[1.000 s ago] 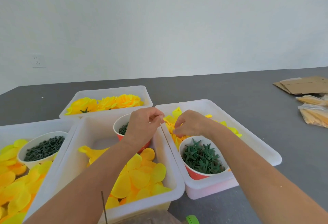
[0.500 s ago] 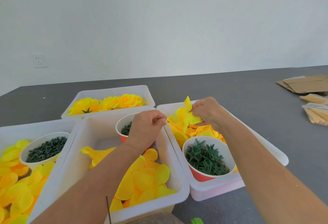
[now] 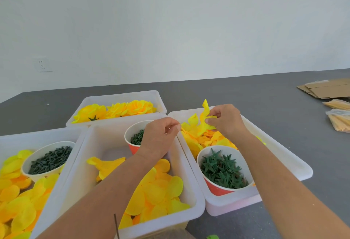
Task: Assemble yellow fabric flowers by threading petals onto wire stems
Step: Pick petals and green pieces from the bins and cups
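Note:
My right hand (image 3: 225, 120) pinches a yellow fabric petal piece (image 3: 203, 118) and holds it up above the petals heaped in the right white bin (image 3: 280, 151). My left hand (image 3: 160, 137) hovers over the rim between the middle bin (image 3: 191, 187) and the right bin, its fingertips pinched together on something too small to make out. A thin dark wire stem (image 3: 116, 226) sticks up at the bottom edge by my left forearm. Finished yellow flowers (image 3: 117, 109) lie in the far bin.
A red cup of green star-shaped calyxes (image 3: 222, 171) stands in the right bin, a red cup of green rings (image 3: 137, 138) in the middle bin, a white bowl of dark green pieces (image 3: 49, 160) in the left bin. Cardboard (image 3: 327, 88) and plastic packets (image 3: 339, 119) lie far right.
My right hand rose from low in the right bin, lifting a yellow petal piece out of the pile. My left hand stayed in place, still pinched.

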{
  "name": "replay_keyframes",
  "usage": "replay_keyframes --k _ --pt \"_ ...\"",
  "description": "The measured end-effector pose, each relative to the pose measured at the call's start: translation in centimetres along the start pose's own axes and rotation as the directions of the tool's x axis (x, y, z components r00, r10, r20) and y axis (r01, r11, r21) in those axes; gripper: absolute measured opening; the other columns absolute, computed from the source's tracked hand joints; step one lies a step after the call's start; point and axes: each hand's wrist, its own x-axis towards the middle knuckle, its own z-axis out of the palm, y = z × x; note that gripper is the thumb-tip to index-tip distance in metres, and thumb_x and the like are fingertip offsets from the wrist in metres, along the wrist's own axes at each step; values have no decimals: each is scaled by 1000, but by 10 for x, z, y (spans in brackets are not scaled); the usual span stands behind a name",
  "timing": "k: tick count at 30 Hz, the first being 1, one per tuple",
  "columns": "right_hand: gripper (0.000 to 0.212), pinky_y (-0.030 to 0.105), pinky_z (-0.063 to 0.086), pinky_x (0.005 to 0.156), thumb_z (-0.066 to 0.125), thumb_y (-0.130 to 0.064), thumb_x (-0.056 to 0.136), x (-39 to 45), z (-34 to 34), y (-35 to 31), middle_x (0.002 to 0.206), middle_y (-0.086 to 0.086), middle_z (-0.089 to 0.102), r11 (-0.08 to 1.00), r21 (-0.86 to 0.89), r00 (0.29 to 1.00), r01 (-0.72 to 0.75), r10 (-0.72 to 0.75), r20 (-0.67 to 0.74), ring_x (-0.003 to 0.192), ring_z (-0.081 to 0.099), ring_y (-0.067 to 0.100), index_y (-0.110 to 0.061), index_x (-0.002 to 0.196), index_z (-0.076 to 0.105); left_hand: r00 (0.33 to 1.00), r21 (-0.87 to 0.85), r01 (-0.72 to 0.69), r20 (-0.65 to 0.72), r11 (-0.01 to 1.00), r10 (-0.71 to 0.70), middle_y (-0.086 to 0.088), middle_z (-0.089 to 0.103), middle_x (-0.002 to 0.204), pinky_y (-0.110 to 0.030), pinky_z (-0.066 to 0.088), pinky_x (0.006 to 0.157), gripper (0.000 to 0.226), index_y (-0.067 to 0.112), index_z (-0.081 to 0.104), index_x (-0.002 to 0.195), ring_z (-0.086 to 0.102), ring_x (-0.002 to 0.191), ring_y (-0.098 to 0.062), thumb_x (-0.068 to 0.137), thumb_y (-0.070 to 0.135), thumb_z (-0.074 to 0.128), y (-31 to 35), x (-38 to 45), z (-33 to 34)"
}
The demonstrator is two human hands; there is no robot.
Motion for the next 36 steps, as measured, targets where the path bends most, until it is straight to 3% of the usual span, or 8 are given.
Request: replay_keyframes --k 5,10,12,16,22,31,33,36 --pt "56 35 39 88 61 -7 78 -5 10 -6 131 5 43 639 -741 970 204 -234 65 117 41 27 -20 131 48 1000 12 12 1 1000 -12 4 68 96 -15 36 79 17 17 70 100 56 87 -7 92 23 56 -1 0 -2" --pt "36 35 40 87 67 -26 74 -12 33 -13 110 -3 62 670 -646 883 365 -28 469 109 48 24 -22 110 65 1000 32 12 -22 999 -11 2 69 97 -13 34 78 18 16 70 99 55 86 -8 92 23 55 -2 0 -3" --pt "8 30 40 72 61 -13 77 -14 44 -6 83 2 60 653 -675 886 344 11 463 89 54 26 -10 82 66 1000 39 6 -23 999 -5 1 69 98 -12 33 77 19 15 70 100 54 86 -8 93 23 55 -2 0 -3" --pt "37 22 29 52 59 -10 83 -5 39 -1 63 1 39 783 -583 960 215 -60 273 75 42 23 -17 53 38 1000 71 -7 -28 997 9 0 69 98 -8 29 73 19 14 70 99 52 85 -7 93 23 55 -4 0 -2" --pt "40 27 23 52 65 -11 83 -4 22 4 59 3 34 991 -129 989 38 -19 146 55 28 14 -11 56 36 1000 71 3 -18 997 -2 -1 70 98 -12 30 74 19 14 70 99 54 86 -9 93 24 55 -4 1 0" --pt "47 26 28 51 72 -17 79 -2 27 0 54 2 32 915 -394 984 81 -11 177 51 30 15 -12 49 36 1000 93 12 -21 996 -11 0 69 98 -9 27 70 19 16 70 99 51 84 -8 93 26 54 -7 3 1" --pt "7 23 40 62 69 -9 78 -5 32 -1 76 2 54 832 -540 973 131 -4 230 73 51 16 -8 76 62 1000 98 14 -24 995 -12 0 69 99 -12 29 75 20 16 70 99 51 85 -8 94 26 54 -8 2 2" --pt "43 26 42 76 54 4 78 -4 38 -4 105 0 52 876 -441 937 196 -35 347 97 50 18 -16 116 61 1000 102 2 -28 995 1 -1 70 99 -12 30 76 20 15 70 99 51 84 -8 93 25 54 -7 2 1"
